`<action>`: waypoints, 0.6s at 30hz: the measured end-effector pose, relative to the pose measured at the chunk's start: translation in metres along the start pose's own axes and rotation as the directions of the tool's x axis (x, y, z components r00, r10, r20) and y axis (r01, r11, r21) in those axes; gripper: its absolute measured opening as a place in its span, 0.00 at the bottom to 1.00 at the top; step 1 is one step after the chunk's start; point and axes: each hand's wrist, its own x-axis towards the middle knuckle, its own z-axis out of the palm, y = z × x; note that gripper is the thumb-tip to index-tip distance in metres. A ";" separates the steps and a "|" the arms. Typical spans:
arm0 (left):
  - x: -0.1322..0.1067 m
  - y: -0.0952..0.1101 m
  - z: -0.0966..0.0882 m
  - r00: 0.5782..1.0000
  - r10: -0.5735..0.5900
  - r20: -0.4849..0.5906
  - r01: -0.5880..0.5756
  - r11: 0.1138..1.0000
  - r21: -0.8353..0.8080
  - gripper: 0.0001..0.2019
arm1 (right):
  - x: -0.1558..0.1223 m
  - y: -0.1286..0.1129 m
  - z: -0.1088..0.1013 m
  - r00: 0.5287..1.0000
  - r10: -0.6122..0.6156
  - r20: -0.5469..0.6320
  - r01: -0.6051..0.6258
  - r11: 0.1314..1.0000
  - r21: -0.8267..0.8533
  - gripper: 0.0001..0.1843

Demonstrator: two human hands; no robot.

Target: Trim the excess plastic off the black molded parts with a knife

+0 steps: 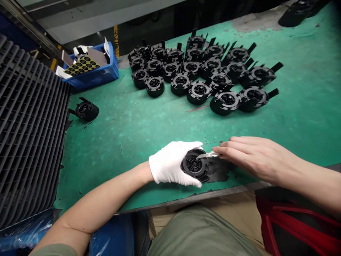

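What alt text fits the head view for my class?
A white-gloved left hand holds a round black part; the bare right hand holds a pointed blade over it. Beyond, similar parts stand grouped on a green tabletop near a blue bin.

Green bench (119,124): blk parts (155,85), blue bin (93,80); far-R pc (294,16) unclear.

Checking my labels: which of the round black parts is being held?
The round black part in the gloved left hand, the knife blade over it; no hand touches the others.
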 end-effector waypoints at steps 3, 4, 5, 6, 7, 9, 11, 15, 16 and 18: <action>0.000 -0.001 0.001 1.000 0.008 -0.003 -0.008 1.000 0.004 0.54 | 0.004 0.000 -0.003 0.996 -0.089 -0.020 0.088 0.993 -0.080 0.22; 0.000 -0.001 0.002 1.000 0.011 -0.003 -0.011 1.000 0.004 0.53 | 0.004 -0.002 -0.003 0.992 -0.123 -0.040 0.118 0.987 -0.109 0.23; 0.000 -0.001 0.002 1.000 0.014 -0.003 -0.014 1.000 0.004 0.52 | 0.004 -0.005 -0.004 0.988 -0.145 -0.056 0.137 0.982 -0.129 0.23; 0.000 -0.002 0.003 1.000 0.018 -0.005 -0.018 1.000 0.001 0.51 | 0.004 -0.007 -0.003 0.986 -0.155 -0.064 0.145 0.980 -0.134 0.22; 0.000 -0.002 0.003 1.000 0.023 -0.008 -0.023 1.000 -0.002 0.51 | 0.004 -0.008 -0.003 0.986 -0.152 -0.063 0.142 0.981 -0.130 0.22; 0.000 -0.003 0.003 0.999 0.040 -0.014 -0.040 0.999 -0.005 0.51 | 0.005 -0.006 -0.002 0.990 -0.131 -0.044 0.125 0.985 -0.116 0.21; 0.000 -0.004 0.003 0.998 0.061 -0.022 -0.061 0.998 -0.010 0.52 | 0.007 0.000 -0.002 0.991 -0.136 -0.018 0.133 0.984 -0.115 0.21; 0.000 -0.005 0.004 0.995 0.091 -0.036 -0.092 0.996 -0.019 0.50 | 0.016 0.015 -0.006 0.971 -0.238 0.002 0.237 0.964 -0.118 0.21; 0.000 -0.005 0.004 0.995 0.093 -0.038 -0.094 0.995 -0.018 0.50 | 0.017 0.017 -0.008 0.967 -0.256 -0.001 0.254 0.959 -0.124 0.20; 0.000 -0.006 0.005 0.995 0.089 -0.040 -0.089 0.996 -0.010 0.50 | 0.018 0.015 -0.009 0.965 -0.264 -0.013 0.259 0.956 -0.139 0.21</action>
